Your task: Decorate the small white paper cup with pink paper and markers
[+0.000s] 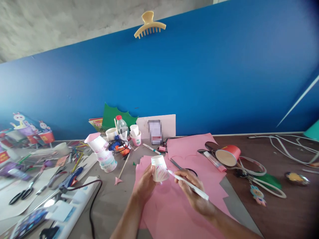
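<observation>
My left hand (146, 182) is closed around the left side of a small white paper cup (159, 169), which is upside down and bears pink slanted strokes. In my right hand (191, 189) is a white marker (193, 186), its pink tip at the cup's right side. Both hands are over pink paper sheets (171, 212) spread on the grey surface. Scissors (176, 163) with a dark handle lie on the paper just beyond my right hand.
A stack of decorated cups (107, 159), a bottle (122, 127) and a glue gun (71, 179) stand or lie left. To the right are a red cup (228, 155), a pink marker (215, 161) and white cables (269, 189). A blue partition (199, 76) rises behind.
</observation>
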The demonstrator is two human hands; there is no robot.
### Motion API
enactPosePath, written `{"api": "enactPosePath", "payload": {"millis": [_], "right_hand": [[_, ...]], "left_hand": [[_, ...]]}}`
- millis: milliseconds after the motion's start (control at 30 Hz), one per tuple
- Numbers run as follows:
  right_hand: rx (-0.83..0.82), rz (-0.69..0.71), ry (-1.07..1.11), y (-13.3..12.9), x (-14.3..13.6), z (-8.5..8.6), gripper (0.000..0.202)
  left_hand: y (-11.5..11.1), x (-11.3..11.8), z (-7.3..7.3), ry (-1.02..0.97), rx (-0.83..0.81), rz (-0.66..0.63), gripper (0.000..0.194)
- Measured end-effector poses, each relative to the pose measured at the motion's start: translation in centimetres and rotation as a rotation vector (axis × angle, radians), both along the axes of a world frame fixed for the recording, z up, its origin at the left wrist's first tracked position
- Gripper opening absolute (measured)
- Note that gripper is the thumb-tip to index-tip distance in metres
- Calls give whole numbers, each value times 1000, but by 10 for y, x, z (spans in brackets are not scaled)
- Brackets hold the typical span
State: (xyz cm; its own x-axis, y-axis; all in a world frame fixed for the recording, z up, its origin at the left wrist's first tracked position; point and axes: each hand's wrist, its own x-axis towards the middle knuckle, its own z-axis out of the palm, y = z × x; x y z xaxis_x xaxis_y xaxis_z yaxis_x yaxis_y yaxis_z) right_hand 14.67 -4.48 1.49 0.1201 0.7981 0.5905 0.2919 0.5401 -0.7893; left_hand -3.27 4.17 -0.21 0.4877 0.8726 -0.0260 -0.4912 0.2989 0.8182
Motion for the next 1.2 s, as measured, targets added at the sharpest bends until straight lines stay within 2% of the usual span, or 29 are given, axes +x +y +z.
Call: {"api": "enactPosePath", "payload": {"millis": [333,533,733,1033,1200], "right_hand": [[36,-32,-23,4,-4,0,16],[38,-5,-48,4,-2,1,16],[59,-52,-55,1,-2,3,14],[79,33,-21,1,-6,0,18],[59,32,-39,2,-6,-1,19]], "left_hand": [[-4,3,9,2,20,-31,43],[-2,1,2,-4,19,-29,44],[1,-2,-3,3,0,-10,45],[-4,2,6,-2,19,-31,44],[-4,2,7,-4,31,-47,44]]}}
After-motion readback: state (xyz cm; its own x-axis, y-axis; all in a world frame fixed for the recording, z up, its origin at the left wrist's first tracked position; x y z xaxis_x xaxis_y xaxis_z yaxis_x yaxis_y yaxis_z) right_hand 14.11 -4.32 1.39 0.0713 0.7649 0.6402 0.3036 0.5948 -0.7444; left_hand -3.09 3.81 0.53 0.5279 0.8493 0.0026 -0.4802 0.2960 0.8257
